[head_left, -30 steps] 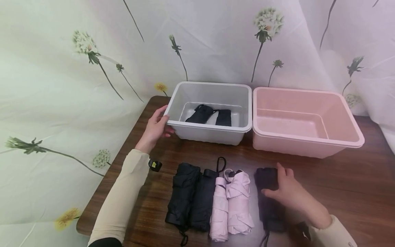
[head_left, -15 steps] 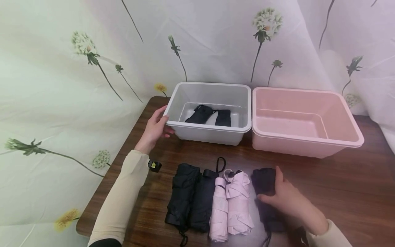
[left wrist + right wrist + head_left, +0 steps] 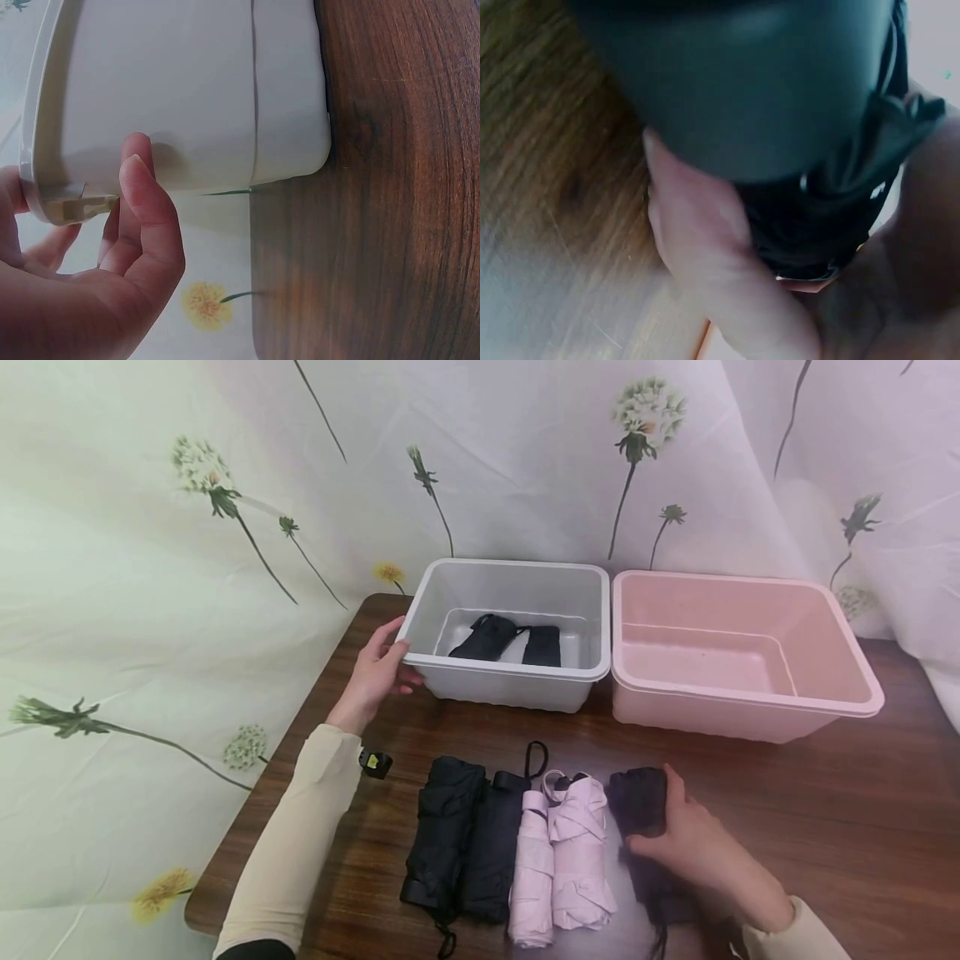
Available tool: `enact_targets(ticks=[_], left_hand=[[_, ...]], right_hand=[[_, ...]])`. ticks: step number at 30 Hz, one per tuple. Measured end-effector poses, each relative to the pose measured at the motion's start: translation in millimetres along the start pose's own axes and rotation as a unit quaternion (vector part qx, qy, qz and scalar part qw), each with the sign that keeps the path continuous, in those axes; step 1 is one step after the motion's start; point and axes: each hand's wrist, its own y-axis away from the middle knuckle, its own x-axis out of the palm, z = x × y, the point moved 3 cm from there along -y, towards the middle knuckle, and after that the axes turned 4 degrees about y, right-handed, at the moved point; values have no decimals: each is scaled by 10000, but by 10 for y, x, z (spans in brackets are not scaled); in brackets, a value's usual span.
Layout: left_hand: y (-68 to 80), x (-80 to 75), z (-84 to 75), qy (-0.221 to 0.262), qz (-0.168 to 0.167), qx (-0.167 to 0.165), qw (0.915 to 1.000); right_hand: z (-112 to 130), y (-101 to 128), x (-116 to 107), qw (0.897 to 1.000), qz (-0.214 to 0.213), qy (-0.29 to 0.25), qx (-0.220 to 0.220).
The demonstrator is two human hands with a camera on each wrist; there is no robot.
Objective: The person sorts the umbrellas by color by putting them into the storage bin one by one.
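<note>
At the left end of the grey plastic bin (image 3: 517,689), my left hand (image 3: 375,672) grips the rim; in the left wrist view its fingers (image 3: 150,217) curl at the rim's corner. My right hand (image 3: 705,847) holds a folded black umbrella (image 3: 637,802) at the right of the row, thumb on one side and fingers on the other. Up close in the right wrist view, the umbrella's dark rounded end (image 3: 757,90) fills the top, with black fabric (image 3: 802,232) behind the thumb. Two black folded umbrellas (image 3: 446,827) and two pale pink ones (image 3: 581,852) lie alongside.
Inside the grey bin are two black items (image 3: 487,637), partly hidden by its front wall. A pink bin (image 3: 738,722) stands close against its right side. Both sit at the back of the wooden table (image 3: 862,827), before a flower-print cloth (image 3: 525,460).
My right hand has closed round the black umbrella, whose far end has shifted slightly left and seems tilted up. The left hand and both bins have stayed put.
</note>
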Motion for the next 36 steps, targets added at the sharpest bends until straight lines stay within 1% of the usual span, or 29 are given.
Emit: enact_targets(ticks=[10,17,20,27,36], left_hand=[[-6,-3,7,-26,15,22,10000],[2,-3,-1,-14,6,17,10000],[5,1,-7,-2,-2,8,10000],[17,3,-16,-52,-8,-50,10000],[22,9,-22,-94,12,-30,10000]], right_hand=[[-17,-5,5,9999,35,-144,43],[2,-21,-39,9990,-139,-406,-135],[33,-21,-90,9980,-241,-537,-248],[121,39,-251,9946,-605,-643,-546],[245,136,-526,9915,-816,-782,-637]])
